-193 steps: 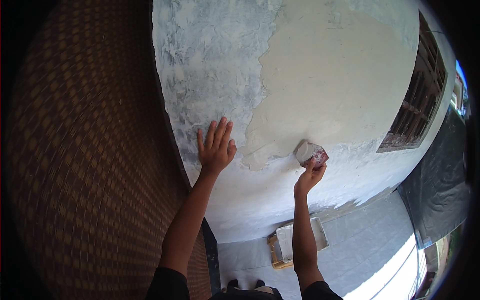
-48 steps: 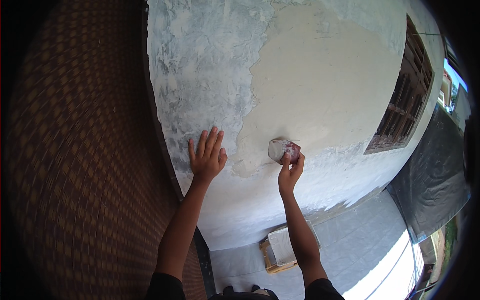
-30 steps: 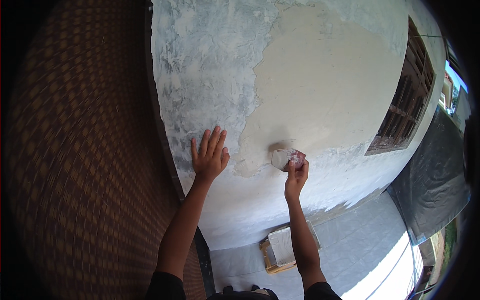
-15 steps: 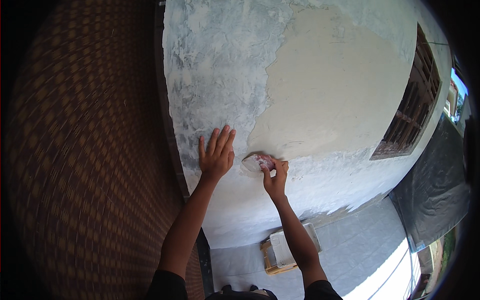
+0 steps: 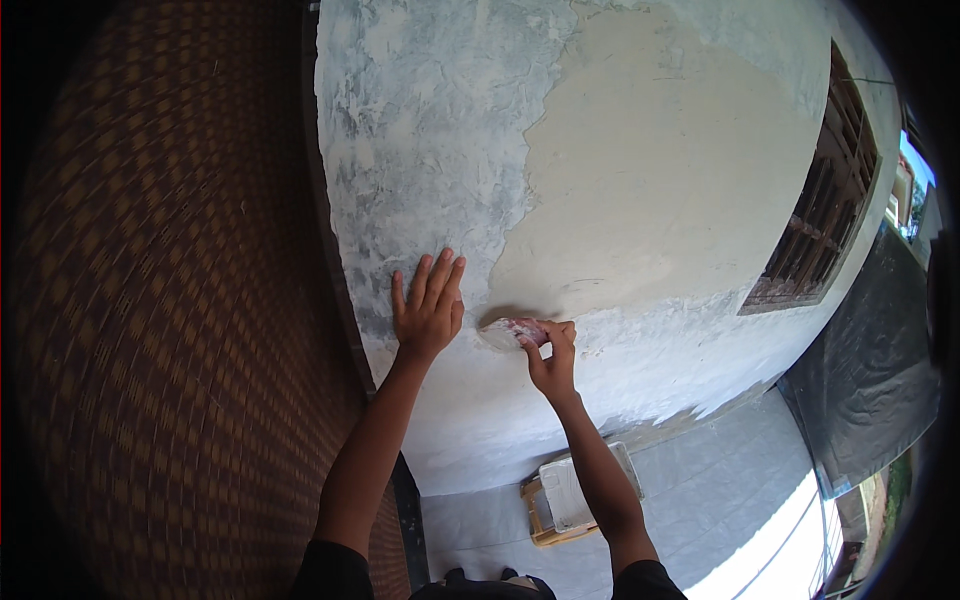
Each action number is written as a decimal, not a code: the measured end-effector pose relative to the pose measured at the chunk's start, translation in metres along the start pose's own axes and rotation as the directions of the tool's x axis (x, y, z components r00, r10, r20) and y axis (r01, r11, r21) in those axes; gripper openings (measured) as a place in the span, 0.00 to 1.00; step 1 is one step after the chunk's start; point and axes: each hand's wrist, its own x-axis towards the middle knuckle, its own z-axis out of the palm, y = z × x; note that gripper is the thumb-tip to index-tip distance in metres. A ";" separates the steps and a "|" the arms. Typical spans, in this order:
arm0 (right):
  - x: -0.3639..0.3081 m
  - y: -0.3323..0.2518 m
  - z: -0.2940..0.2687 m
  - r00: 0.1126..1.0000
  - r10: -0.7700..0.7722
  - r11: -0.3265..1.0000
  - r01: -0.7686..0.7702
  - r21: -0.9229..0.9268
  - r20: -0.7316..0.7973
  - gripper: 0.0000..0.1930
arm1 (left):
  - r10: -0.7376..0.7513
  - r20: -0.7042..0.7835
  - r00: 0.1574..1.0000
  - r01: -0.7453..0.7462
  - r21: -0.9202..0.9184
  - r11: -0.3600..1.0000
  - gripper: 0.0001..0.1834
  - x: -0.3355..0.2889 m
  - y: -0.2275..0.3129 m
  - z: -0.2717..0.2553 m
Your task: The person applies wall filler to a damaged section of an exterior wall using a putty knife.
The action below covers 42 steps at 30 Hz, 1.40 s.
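Note:
My right hand (image 5: 553, 362) pinches a small putty scraper (image 5: 512, 332) between thumb and fingers. The scraper is reddish and smeared with white paste; its exact make cannot be told. Its pale end points left and lies at or very near the wall (image 5: 420, 130). Just below the lower left border of a smooth cream patch of putty (image 5: 680, 160), the scraper casts a dark shadow. To its left, my left hand (image 5: 428, 318) rests flat on the mottled grey-white surface with fingers spread, holding nothing.
A woven brown panel (image 5: 180, 300) stands along the left, meeting the wall's edge. Below my right forearm, a white tray (image 5: 570, 495) sits on a yellowish stand (image 5: 538, 520) over a grey sheet (image 5: 690, 490). At right are a barred window (image 5: 820, 200) and a dark tarp (image 5: 860, 370).
The scraper has tipped slightly, its upper edge now lower, and shows more of its reddish side. My left hand keeps its spread pose on the wall. The view has shifted slightly.

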 end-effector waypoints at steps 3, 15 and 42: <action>0.003 0.004 -0.001 1.000 -0.019 0.993 0.018 -0.119 -0.007 0.13 | 0.004 -0.007 1.000 -0.004 -0.001 1.000 0.26 0.001 0.001 0.001; -0.012 -0.002 -0.005 0.993 -0.070 0.997 0.074 -0.037 0.098 0.13 | 0.000 0.009 1.000 0.000 -0.008 1.000 0.26 0.001 0.002 -0.001; 0.031 0.051 -0.068 0.698 0.554 0.767 -0.215 0.604 -0.455 0.09 | -0.018 -0.005 1.000 0.018 0.021 1.000 0.25 -0.001 0.004 0.001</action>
